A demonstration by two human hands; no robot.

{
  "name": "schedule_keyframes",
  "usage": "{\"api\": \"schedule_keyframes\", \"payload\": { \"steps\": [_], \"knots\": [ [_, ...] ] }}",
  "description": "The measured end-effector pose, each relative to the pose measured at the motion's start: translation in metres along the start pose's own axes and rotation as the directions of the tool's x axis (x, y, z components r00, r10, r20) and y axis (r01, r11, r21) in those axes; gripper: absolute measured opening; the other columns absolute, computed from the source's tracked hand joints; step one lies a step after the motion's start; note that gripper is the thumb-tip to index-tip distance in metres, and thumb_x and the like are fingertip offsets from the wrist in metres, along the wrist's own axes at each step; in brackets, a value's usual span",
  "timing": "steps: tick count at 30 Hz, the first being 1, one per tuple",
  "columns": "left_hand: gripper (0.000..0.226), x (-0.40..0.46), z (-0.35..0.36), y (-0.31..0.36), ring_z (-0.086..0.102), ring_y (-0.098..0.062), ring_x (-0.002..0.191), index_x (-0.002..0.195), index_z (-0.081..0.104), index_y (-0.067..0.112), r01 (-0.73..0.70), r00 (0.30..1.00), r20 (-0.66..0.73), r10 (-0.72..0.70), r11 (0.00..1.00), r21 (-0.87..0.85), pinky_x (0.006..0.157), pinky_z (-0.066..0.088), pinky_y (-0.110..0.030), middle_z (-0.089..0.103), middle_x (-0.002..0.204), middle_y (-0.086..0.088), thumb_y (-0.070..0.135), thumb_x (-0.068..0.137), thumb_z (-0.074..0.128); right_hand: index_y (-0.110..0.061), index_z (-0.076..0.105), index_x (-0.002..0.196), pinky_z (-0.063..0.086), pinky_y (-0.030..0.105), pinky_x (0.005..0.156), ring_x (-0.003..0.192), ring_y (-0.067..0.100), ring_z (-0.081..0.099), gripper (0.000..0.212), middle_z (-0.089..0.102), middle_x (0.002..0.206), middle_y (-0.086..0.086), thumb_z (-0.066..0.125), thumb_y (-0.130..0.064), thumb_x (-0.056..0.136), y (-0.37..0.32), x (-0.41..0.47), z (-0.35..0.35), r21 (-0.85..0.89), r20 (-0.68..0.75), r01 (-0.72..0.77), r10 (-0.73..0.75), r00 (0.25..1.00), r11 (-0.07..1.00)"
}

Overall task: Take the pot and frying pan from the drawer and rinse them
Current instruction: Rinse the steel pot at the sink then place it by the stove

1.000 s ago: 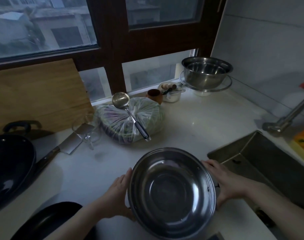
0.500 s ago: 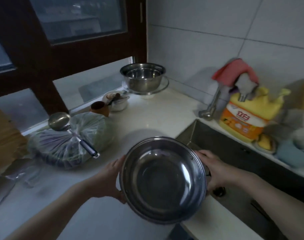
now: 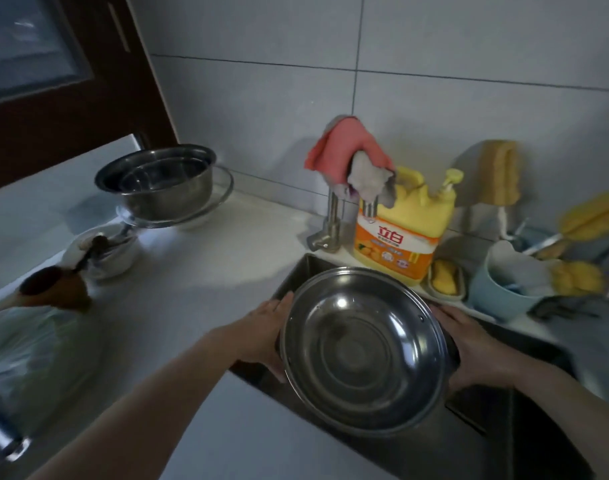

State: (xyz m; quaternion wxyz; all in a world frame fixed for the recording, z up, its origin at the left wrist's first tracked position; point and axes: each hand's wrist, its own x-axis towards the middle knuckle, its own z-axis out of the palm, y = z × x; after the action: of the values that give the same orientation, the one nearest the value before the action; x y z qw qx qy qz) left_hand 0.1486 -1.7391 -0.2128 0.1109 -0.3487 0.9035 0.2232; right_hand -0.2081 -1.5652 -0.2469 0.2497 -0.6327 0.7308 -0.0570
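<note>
The only legible writing is on the yellow detergent jug (image 3: 402, 230) standing on the worktop (image 3: 206, 271) at the back edge of the sink (image 3: 504, 427). Its orange label (image 3: 393, 252) carries two large red Chinese characters on a white patch, reading 立白. Below them sit smaller lines of print and a few round badges, too small and blurred to read. Nothing else in view bears readable text, numbers or signs.

A home kitchen: a steel sink (image 3: 497, 344) set in a white bench (image 3: 206, 271), tiled wall (image 3: 261, 98), tap (image 3: 332, 216), dish soap jug (image 3: 400, 233), sponges (image 3: 499, 176).
</note>
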Motion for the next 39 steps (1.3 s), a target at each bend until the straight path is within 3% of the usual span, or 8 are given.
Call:
{"api": "schedule_keyframes", "payload": {
  "steps": [5,12,17,24,28,34,37,39],
  "knots": [
    [0.142,0.073,0.037,0.014,-0.001,-0.027,0.148,0.148,-0.023,0.019,-0.008,0.995,0.103,0.004,0.999,0.041,0.118,0.002,-0.038,-0.007,0.161,-0.007,0.041,0.062,0.087,-0.044,-0.009,0.146,0.022,0.034,0.119,0.143,0.022,0.018,0.146,0.007,0.152,-0.009,0.082,-0.07,0.035,0.043,0.011,0.031,0.051,0.008,-0.097,0.096,0.995,0.994],
    [0.145,0.129,0.108,-0.023,0.009,-0.032,0.146,0.146,-0.027,0.021,-0.004,0.982,0.186,-0.023,0.989,0.145,0.119,0.017,-0.042,-0.007,0.161,-0.008,0.045,0.06,0.086,-0.033,-0.005,0.154,0.023,0.04,0.12,0.146,0.024,0.012,0.152,0.001,0.157,-0.008,0.075,-0.078,0.032,0.073,0.045,0.107,0.126,0.075,-0.21,0.201,0.977,0.97],
    [0.118,0.15,0.146,-0.045,0.025,-0.024,0.142,0.153,-0.005,0.023,-0.022,0.985,0.175,0.0,0.993,0.119,0.114,0.025,-0.031,0.019,0.158,-0.006,0.052,0.071,0.075,-0.03,-0.007,0.155,0.022,0.038,0.12,0.148,0.025,0.007,0.144,-0.001,0.159,-0.002,0.082,-0.064,0.047,0.086,0.062,0.151,0.16,0.1,-0.205,0.19,0.977,0.966],
    [0.142,0.166,0.187,-0.083,0.027,-0.021,0.142,0.15,-0.012,0.037,0.013,0.987,0.161,-0.029,0.995,0.099,0.115,0.028,-0.029,0.017,0.158,0.0,0.07,0.044,0.076,-0.041,-0.004,0.152,0.03,0.032,0.116,0.143,0.016,0.021,0.131,0.009,0.154,-0.009,0.07,-0.069,0.048,0.095,0.075,0.184,0.19,0.052,-0.169,0.162,0.985,0.967],
    [0.135,0.161,0.185,-0.083,0.026,-0.019,0.142,0.152,-0.008,0.028,-0.001,0.991,0.135,-0.014,0.994,0.108,0.112,0.022,-0.021,0.018,0.158,-0.001,0.066,0.054,0.077,-0.036,-0.002,0.154,0.027,0.034,0.117,0.143,0.014,0.018,0.138,0.007,0.154,-0.01,0.07,-0.072,0.042,0.092,0.082,0.19,0.164,0.047,-0.164,0.159,0.986,0.973],
    [0.111,0.164,0.181,-0.077,0.019,-0.026,0.144,0.153,-0.004,0.016,0.09,0.979,0.163,-0.12,0.98,0.176,0.114,0.026,-0.033,0.007,0.16,-0.008,0.051,0.078,0.069,-0.031,-0.005,0.154,0.028,0.035,0.117,0.144,0.02,0.019,0.135,0.002,0.156,-0.008,0.063,-0.071,0.044,0.087,0.083,0.185,0.168,0.056,-0.186,0.179,0.982,0.968],
    [0.071,0.174,0.161,-0.058,0.041,-0.019,0.133,0.145,0.031,0.03,0.028,1.0,0.005,-0.029,0.999,0.033,0.109,0.036,-0.03,0.038,0.145,0.001,0.058,0.084,0.056,-0.031,-0.005,0.154,0.03,0.038,0.116,0.143,0.023,0.021,0.132,0.002,0.155,-0.008,0.066,-0.071,0.05,0.084,0.082,0.183,0.146,0.06,-0.203,0.196,0.979,0.968],
    [0.053,0.18,0.131,-0.04,0.051,-0.01,0.12,0.133,0.045,0.033,0.023,0.966,-0.249,-0.063,0.987,-0.161,0.102,0.042,-0.027,0.05,0.13,0.01,0.048,0.085,0.061,-0.032,-0.005,0.154,0.03,0.039,0.116,0.143,0.024,0.022,0.133,0.001,0.155,-0.007,0.061,-0.074,0.046,0.081,0.081,0.181,0.151,0.072,-0.211,0.202,0.977,0.966]
  ]
}}
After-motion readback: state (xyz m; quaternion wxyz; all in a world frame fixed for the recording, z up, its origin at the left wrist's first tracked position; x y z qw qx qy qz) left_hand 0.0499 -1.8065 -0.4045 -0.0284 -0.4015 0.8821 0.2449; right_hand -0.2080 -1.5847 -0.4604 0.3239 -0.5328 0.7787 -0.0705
